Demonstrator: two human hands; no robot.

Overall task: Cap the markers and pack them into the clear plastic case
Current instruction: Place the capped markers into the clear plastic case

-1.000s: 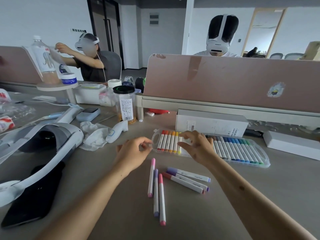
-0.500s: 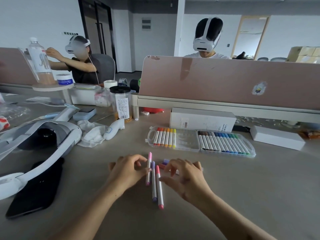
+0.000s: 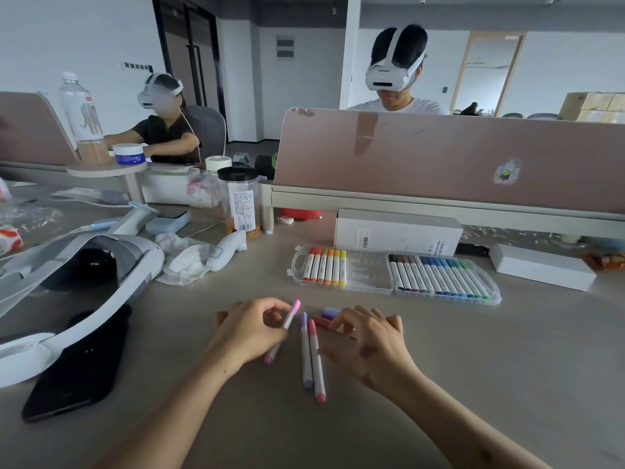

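Pink marker [image 3: 291, 314] is up off the table [image 3: 473, 384] now. Half a second ago it lay flat beside the other two, and the right hand has barely shifted.

Left hand [image 3: 248, 333]: thumb and fingertips pinch the pink marker near its middle. It sits tilted, upper end toward the case, lower end poking out below the palm and just above the table. It is capped at both ends.

Right hand [image 3: 372, 346]: fingers [image 3: 340, 324] loosely bent and spread, tips down on a small cluster of loose markers [image 3: 329, 313]. Purple and red caps show past the fingertips. Thumb is out to the side and grips nothing, so it is resting contact, not a hold.

Between the hands, a purple marker [image 3: 306, 353] and a red marker [image 3: 317, 367] lie side by side, touching, both capped and pointing at the case.

Case [image 3: 367, 274] is farther back on the table, open flat. Its left half holds a red-to-yellow row at the handle end, with bare slots next to it. Its right half is full, grey and brown through blue to green.

White box [image 3: 395, 231] sits right behind the case. Headset [image 3: 84, 265] and a crumpled tissue [image 3: 184, 257] are off to the left.
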